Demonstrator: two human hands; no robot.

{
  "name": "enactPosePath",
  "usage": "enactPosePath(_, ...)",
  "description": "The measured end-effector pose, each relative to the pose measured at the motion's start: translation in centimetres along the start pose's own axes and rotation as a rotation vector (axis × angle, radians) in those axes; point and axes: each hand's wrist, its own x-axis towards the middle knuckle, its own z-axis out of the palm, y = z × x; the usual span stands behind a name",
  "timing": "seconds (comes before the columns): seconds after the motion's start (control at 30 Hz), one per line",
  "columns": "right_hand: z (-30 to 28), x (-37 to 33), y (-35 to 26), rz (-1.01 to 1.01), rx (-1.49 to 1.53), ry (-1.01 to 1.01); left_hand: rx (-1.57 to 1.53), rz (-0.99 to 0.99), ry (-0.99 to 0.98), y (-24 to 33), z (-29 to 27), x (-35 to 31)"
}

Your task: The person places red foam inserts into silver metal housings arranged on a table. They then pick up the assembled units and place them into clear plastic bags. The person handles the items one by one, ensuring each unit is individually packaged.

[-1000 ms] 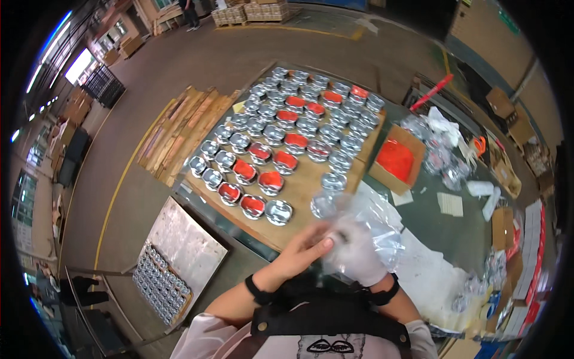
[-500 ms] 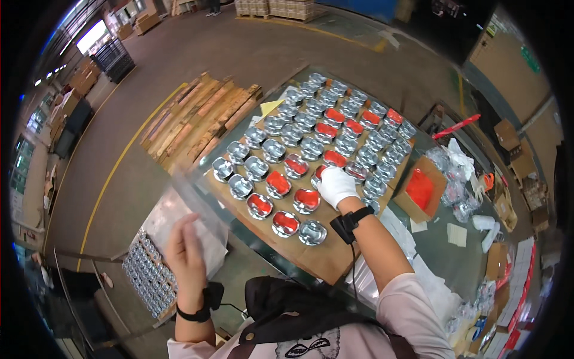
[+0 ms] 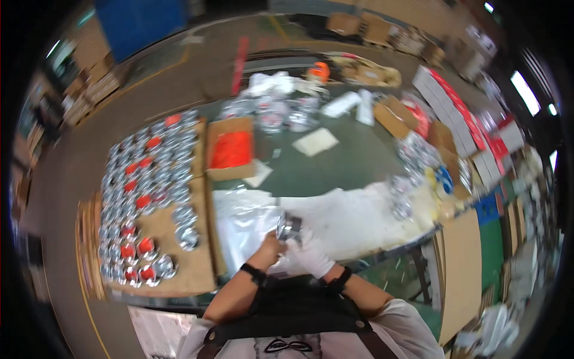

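A silvery metal piston is held up in front of me, over the white-covered near part of the table. My right hand, in a white glove, closes on it from the right. My bare left hand is closed just to the lower left of the piston, gripping a clear plastic bag that is blurred and hard to trace. Whether the piston is inside the bag I cannot tell. To the left, rows of pistons stand on a brown cardboard sheet, some with red pieces on top.
An open carton of red pieces stands right of the rows. Clear plastic sheets lie nearer me. Bagged parts sit at the table's far side. White-and-red boxes line the right, beside blue-handled scissors.
My view has swung right. My right hand has lifted a piston from the rows, and both hands have come together around it above the plastic sheets.
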Motion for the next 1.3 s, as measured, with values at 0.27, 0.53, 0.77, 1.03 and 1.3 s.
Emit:
enactPosePath(0.27, 0.0, -4.0, 13.7, -0.251, -0.268, 0.199, 0.831, 0.549, -0.078, 5.8, 13.7, -3.7)
enactPosePath(0.53, -14.7, -0.2, 2.8, -0.015, -0.096, -0.038, -0.206, -0.079, 0.123, 7.4, 11.2, 0.8)
enactPosePath(0.77, -11.4, 0.1, 10.2, 0.797, 0.607, -0.025, 1.321, 0.621, -0.126, 4.7, 14.4, 1.4)
enactPosePath(1.03, -12.0, -0.4, 9.5, -0.264, -0.783, -0.402, 1.181, 0.526, -0.068, 2.7, 12.0, 1.9)
enactPosePath(1.3, -4.8, 14.3, 10.6, -0.05, -0.415, -0.513, 1.046, 0.638, 0.183, 6.5, 8.9, -0.9)
